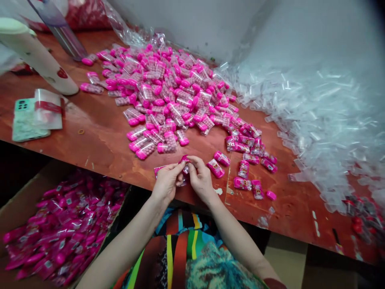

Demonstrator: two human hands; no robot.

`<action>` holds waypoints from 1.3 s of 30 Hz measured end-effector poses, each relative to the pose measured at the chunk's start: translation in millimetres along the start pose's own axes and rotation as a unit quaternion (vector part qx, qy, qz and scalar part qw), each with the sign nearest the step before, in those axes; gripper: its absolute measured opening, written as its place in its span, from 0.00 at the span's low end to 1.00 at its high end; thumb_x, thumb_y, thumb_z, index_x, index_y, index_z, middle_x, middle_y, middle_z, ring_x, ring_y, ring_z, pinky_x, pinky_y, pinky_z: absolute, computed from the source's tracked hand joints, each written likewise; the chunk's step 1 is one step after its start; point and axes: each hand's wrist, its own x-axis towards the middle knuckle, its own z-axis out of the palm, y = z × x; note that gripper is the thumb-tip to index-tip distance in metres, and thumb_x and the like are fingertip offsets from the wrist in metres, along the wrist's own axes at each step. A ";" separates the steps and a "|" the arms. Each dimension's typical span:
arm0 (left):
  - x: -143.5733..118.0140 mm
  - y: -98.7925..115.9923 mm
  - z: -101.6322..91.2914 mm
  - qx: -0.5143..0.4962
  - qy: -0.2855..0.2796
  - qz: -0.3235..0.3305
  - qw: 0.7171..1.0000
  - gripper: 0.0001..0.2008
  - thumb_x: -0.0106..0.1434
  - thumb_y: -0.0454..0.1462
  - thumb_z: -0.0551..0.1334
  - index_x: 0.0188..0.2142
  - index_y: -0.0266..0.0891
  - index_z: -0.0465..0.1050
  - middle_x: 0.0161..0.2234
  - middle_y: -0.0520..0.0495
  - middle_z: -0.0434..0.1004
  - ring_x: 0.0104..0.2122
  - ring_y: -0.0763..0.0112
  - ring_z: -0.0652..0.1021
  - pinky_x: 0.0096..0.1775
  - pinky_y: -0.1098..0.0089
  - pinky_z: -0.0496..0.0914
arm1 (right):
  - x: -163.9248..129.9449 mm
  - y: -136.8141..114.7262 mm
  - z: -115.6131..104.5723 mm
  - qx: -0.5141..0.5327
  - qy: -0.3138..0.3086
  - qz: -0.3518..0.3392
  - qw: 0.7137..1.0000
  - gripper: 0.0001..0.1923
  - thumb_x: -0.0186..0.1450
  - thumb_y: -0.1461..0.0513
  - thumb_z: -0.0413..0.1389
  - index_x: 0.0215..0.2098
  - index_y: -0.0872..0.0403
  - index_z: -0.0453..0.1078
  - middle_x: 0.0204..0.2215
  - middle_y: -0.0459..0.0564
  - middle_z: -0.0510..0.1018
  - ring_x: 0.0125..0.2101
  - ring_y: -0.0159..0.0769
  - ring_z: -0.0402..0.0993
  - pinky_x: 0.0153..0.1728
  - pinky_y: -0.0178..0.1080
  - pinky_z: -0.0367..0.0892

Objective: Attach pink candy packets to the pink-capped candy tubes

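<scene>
My left hand and my right hand meet at the table's front edge. Both pinch a small pink printed wrapper between thumbs and fingers. A bit of clear plastic shows below the fingertips; most of it is hidden by the hands. Partly under my left hand lies a flat pink printed piece. Just right of my right hand are pink-wrapped candy containers, with several more beyond them. Behind my hands spreads a large pile of clear candy containers with pink caps and small pink balls inside.
Clear empty plastic containers heap along the right. A cardboard box of pink-wrapped packs stands below the table at left. A phone, a pale bottle and a clear tumbler are at left. A loose pink cap lies at right.
</scene>
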 end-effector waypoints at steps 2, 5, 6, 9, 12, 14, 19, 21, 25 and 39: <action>3.0 4.4 0.2 -0.010 0.012 0.005 1.000 0.19 0.49 0.45 0.76 0.25 0.33 0.74 0.14 0.55 0.63 0.14 0.82 0.60 0.17 0.78 0.51 | 7.9 0.0 -0.4 -0.061 -0.008 -0.043 0.997 0.13 0.73 0.62 0.49 0.53 0.50 0.71 0.46 0.53 0.82 0.45 0.41 0.80 0.47 0.45 0.72; 6.4 13.0 -4.6 -0.025 0.023 0.012 0.999 0.16 0.50 0.42 0.75 0.28 0.32 0.76 0.14 0.54 0.65 0.15 0.80 0.63 0.17 0.78 0.52 | 26.8 -0.1 -7.2 -0.120 -0.074 -0.098 0.985 0.15 0.74 0.61 0.48 0.55 0.50 0.71 0.48 0.53 0.82 0.45 0.41 0.79 0.46 0.44 0.71; 7.2 16.0 -7.2 -0.029 0.027 0.013 0.999 0.15 0.50 0.41 0.75 0.28 0.32 0.75 0.14 0.53 0.65 0.15 0.80 0.64 0.17 0.78 0.53 | 36.3 0.5 -10.2 -0.132 -0.101 -0.102 0.981 0.16 0.74 0.61 0.47 0.56 0.51 0.70 0.47 0.53 0.82 0.44 0.40 0.79 0.46 0.44 0.71; 8.4 24.0 -14.4 -0.049 0.042 0.012 0.998 0.13 0.50 0.37 0.75 0.26 0.32 0.74 0.16 0.54 0.66 0.15 0.81 0.64 0.16 0.78 0.53 | 74.3 4.8 -16.8 -0.223 -0.151 -0.094 0.958 0.21 0.74 0.66 0.44 0.62 0.56 0.68 0.45 0.56 0.82 0.42 0.42 0.77 0.47 0.44 0.70; 7.4 29.3 -16.1 -0.080 0.055 0.001 0.995 0.09 0.52 0.33 0.73 0.27 0.32 0.74 0.18 0.54 0.68 0.14 0.82 0.64 0.15 0.79 0.52 | 112.9 10.5 -17.8 -0.389 -0.212 -0.128 0.887 0.26 0.71 0.69 0.46 0.66 0.51 0.66 0.58 0.60 0.74 0.52 0.49 0.70 0.51 0.49 0.66; 6.1 31.4 -14.4 -0.101 0.062 -0.011 0.993 0.08 0.54 0.32 0.71 0.26 0.32 0.73 0.18 0.54 0.68 0.14 0.83 0.64 0.14 0.79 0.51 | 128.2 12.8 -17.7 -0.460 -0.270 -0.155 0.832 0.28 0.72 0.69 0.45 0.68 0.47 0.64 0.66 0.61 0.65 0.57 0.54 0.65 0.51 0.53 0.63; 3.8 30.9 -11.7 -0.138 0.081 -0.032 0.987 0.08 0.58 0.31 0.70 0.27 0.34 0.71 0.19 0.55 0.68 0.14 0.82 0.64 0.14 0.79 0.51 | 118.5 10.7 -28.6 -0.501 -0.280 -0.173 0.801 0.22 0.73 0.63 0.47 0.63 0.51 0.68 0.65 0.65 0.63 0.57 0.58 0.62 0.52 0.56 0.59; 3.6 27.8 -12.0 -0.146 0.076 -0.039 0.986 0.08 0.58 0.32 0.71 0.29 0.34 0.72 0.20 0.53 0.70 0.14 0.82 0.65 0.14 0.78 0.51 | 102.8 10.0 -35.8 -0.476 -0.258 -0.145 0.828 0.14 0.70 0.61 0.52 0.51 0.57 0.73 0.59 0.66 0.70 0.54 0.56 0.64 0.51 0.55 0.59; 1.4 16.7 -11.6 -0.112 0.056 -0.033 0.992 0.09 0.56 0.34 0.72 0.29 0.33 0.72 0.20 0.52 0.71 0.15 0.81 0.66 0.16 0.78 0.53 | 64.6 7.3 -42.5 -0.226 -0.133 0.022 0.965 0.05 0.66 0.60 0.54 0.40 0.53 0.66 0.33 0.50 0.76 0.35 0.40 0.70 0.41 0.44 0.65; -15.3 -14.8 -3.2 -0.009 -0.008 -0.028 1.000 0.15 0.47 0.39 0.77 0.24 0.31 0.75 0.17 0.53 0.66 0.17 0.81 0.65 0.18 0.77 0.53 | -0.7 -3.8 -28.0 0.250 0.018 0.227 0.941 0.21 0.54 0.53 0.69 0.36 0.52 0.65 0.26 0.38 0.72 0.25 0.27 0.66 0.30 0.34 0.64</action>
